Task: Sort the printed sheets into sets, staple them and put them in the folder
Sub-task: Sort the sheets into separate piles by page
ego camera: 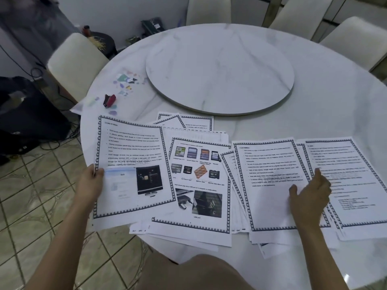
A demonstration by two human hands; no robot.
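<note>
Printed sheets with dark patterned borders lie spread along the near edge of a round white marble table [326, 84]. My left hand [91, 183] pinches the left edge of a text sheet with a monitor picture [132, 151], lifted slightly over the table's edge. Beside it lies a sheet with memory card pictures [199, 170]. My right hand [308, 193] rests with fingers apart on a text-only sheet [270, 168], touching the sheet to its right [343, 164]. A red and black stapler [109, 100] sits at the left on a clear folder with colourful stickers [125, 84].
A round marble turntable [219, 68] fills the table's middle. Cream chairs stand at the left [73, 59] and at the back right [354, 38]. Black bags and cables [27, 114] lie on the tiled floor at the left. More sheets [188, 122] sit behind the front ones.
</note>
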